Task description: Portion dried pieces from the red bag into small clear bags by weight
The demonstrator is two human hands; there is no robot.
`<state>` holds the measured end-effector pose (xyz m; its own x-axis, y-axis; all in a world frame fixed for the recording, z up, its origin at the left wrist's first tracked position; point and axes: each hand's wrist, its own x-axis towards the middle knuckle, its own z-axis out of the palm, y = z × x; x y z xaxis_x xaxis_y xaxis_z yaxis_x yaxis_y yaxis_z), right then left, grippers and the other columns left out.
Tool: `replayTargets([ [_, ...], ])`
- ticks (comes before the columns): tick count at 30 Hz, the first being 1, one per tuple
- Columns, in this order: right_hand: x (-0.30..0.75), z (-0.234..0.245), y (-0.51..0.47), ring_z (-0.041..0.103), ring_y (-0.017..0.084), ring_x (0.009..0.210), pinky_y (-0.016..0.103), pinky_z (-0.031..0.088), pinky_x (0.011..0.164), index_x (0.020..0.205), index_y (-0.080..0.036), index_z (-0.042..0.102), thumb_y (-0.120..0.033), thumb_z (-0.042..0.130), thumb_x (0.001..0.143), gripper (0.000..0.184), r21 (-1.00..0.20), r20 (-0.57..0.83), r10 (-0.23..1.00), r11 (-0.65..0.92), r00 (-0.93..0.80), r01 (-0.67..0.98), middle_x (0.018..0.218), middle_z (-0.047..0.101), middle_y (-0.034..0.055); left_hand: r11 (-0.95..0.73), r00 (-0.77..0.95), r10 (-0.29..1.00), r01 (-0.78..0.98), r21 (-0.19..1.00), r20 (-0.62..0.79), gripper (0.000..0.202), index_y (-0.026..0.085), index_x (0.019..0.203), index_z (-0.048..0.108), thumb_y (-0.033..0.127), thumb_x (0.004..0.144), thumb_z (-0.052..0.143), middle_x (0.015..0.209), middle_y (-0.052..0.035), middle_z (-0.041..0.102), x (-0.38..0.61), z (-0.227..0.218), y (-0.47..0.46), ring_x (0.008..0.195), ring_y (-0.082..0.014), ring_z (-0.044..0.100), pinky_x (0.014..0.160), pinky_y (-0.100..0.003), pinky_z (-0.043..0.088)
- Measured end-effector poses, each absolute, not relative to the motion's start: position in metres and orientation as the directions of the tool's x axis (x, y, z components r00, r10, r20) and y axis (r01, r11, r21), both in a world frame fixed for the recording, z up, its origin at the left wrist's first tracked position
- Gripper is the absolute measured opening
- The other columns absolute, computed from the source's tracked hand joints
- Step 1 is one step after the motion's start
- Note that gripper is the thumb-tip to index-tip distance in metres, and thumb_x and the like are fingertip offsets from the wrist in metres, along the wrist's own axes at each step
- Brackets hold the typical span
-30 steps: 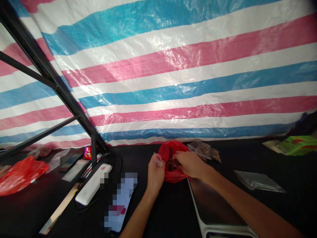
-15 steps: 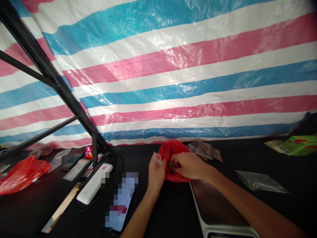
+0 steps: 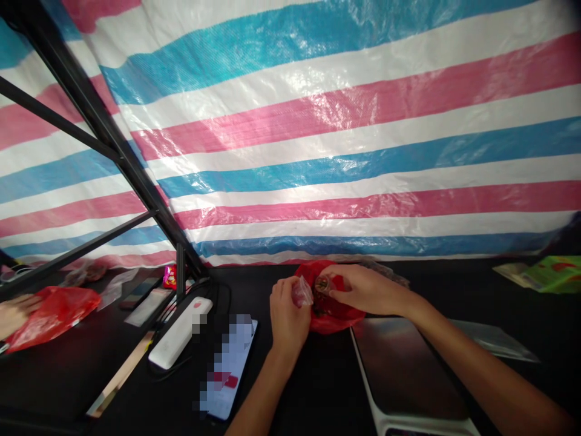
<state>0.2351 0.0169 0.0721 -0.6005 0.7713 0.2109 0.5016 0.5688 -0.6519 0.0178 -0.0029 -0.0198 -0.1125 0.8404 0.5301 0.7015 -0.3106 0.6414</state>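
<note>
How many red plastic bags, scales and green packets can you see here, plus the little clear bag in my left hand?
Red plastic bags: 2
Scale: 1
Green packet: 1
Clear bag in the left hand: 1
Total: 5

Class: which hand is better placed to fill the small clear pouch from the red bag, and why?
Right, probably: the right hand pinches a small piece over the red bag, beside the clear pouch that the left hand holds.
</note>
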Motion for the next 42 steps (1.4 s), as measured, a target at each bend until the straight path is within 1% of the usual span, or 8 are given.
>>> replayTargets([
  [6, 0.229, 0.071, 0.012, 0.072, 0.026, 0.106, 0.034, 0.053, 0.094, 0.118, -0.027, 0.076, -0.028, 0.064, 0.096, 0.026, -0.595, 0.189, 0.766, 0.587, -0.614, 0.550, 0.116, 0.079, 0.0042, -0.326, -0.003, 0.866, 0.755, 0.569, 0.499, 0.037, 0.023, 0.111, 0.068, 0.002, 0.082, 0.060, 0.106, -0.0061, 0.072, 0.021, -0.020, -0.007, 0.103, -0.0270, 0.064, 0.089, -0.040, 0.049],
  [11, 0.221, 0.064, 0.009, 0.071, 0.026, 0.109, 0.035, 0.051, 0.097, 0.117, -0.027, 0.075, -0.022, 0.064, 0.093, 0.027, -0.503, 0.194, 0.766, 0.614, -0.613, 0.609, 0.122, 0.076, 0.0060, -0.348, 0.059, 0.867, 0.782, 0.516, 0.494, 0.032, 0.024, 0.110, 0.069, 0.006, 0.083, 0.065, 0.106, -0.0058, 0.073, 0.024, -0.020, -0.009, 0.105, -0.0284, 0.063, 0.093, -0.044, 0.047],
  [16, 0.215, 0.059, 0.006, 0.071, 0.025, 0.104, 0.037, 0.053, 0.093, 0.123, -0.026, 0.073, -0.018, 0.063, 0.093, 0.032, -0.370, 0.212, 0.769, 0.635, -0.604, 0.678, 0.126, 0.069, 0.0075, -0.344, 0.068, 0.881, 0.771, 0.536, 0.468, 0.039, 0.022, 0.121, 0.066, 0.014, 0.083, 0.073, 0.116, -0.0073, 0.074, 0.027, -0.019, -0.011, 0.113, -0.0299, 0.062, 0.100, -0.047, 0.045],
  [22, 0.203, 0.056, 0.005, 0.065, 0.028, 0.110, 0.043, 0.054, 0.098, 0.130, -0.020, 0.070, -0.006, 0.056, 0.091, 0.044, -0.233, 0.291, 0.694, 0.719, -0.659, 0.655, 0.125, 0.064, 0.0139, -0.334, 0.042, 0.882, 0.757, 0.561, 0.469, 0.019, 0.024, 0.106, 0.070, 0.021, 0.088, 0.072, 0.103, -0.0051, 0.076, 0.027, -0.016, -0.010, 0.104, -0.0288, 0.065, 0.095, -0.046, 0.047],
  [25, 0.203, 0.058, 0.004, 0.062, 0.029, 0.120, 0.046, 0.050, 0.106, 0.138, -0.021, 0.067, -0.005, 0.053, 0.092, 0.050, -0.289, 0.311, 0.670, 0.742, -0.674, 0.604, 0.134, 0.063, 0.0147, -0.324, 0.029, 0.879, 0.769, 0.551, 0.476, 0.013, 0.022, 0.100, 0.070, 0.024, 0.087, 0.073, 0.096, -0.0064, 0.074, 0.027, -0.017, -0.010, 0.100, -0.0296, 0.066, 0.093, -0.046, 0.049],
  [30, 0.210, 0.063, 0.004, 0.067, 0.023, 0.111, 0.037, 0.052, 0.100, 0.143, -0.029, 0.064, -0.009, 0.047, 0.100, 0.051, -0.444, 0.257, 0.664, 0.727, -0.702, 0.524, 0.130, 0.065, 0.0088, -0.332, 0.046, 0.884, 0.762, 0.556, 0.465, 0.012, 0.022, 0.098, 0.068, 0.028, 0.089, 0.073, 0.095, -0.0067, 0.072, 0.027, -0.018, -0.010, 0.098, -0.0292, 0.065, 0.091, -0.045, 0.049],
  [37, 0.205, 0.061, 0.009, 0.061, 0.024, 0.120, 0.040, 0.047, 0.109, 0.120, -0.024, 0.072, 0.001, 0.051, 0.090, 0.044, -0.384, 0.391, 0.572, 0.813, -0.721, 0.437, 0.126, 0.068, 0.0082, -0.355, 0.052, 0.875, 0.745, 0.565, 0.481, 0.013, 0.023, 0.103, 0.069, 0.031, 0.093, 0.072, 0.103, -0.0060, 0.075, 0.027, -0.018, -0.009, 0.103, -0.0292, 0.065, 0.093, -0.045, 0.046],
  [42, 0.207, 0.065, 0.006, 0.066, 0.026, 0.108, 0.041, 0.051, 0.100, 0.132, -0.026, 0.069, -0.020, 0.056, 0.102, 0.032, -0.409, 0.312, 0.659, 0.743, -0.684, 0.530, 0.118, 0.070, 0.0082, -0.384, 0.059, 0.866, 0.715, 0.584, 0.497, 0.020, 0.022, 0.107, 0.068, 0.022, 0.088, 0.073, 0.105, -0.0058, 0.074, 0.027, -0.018, -0.010, 0.103, -0.0288, 0.064, 0.093, -0.044, 0.047],
])
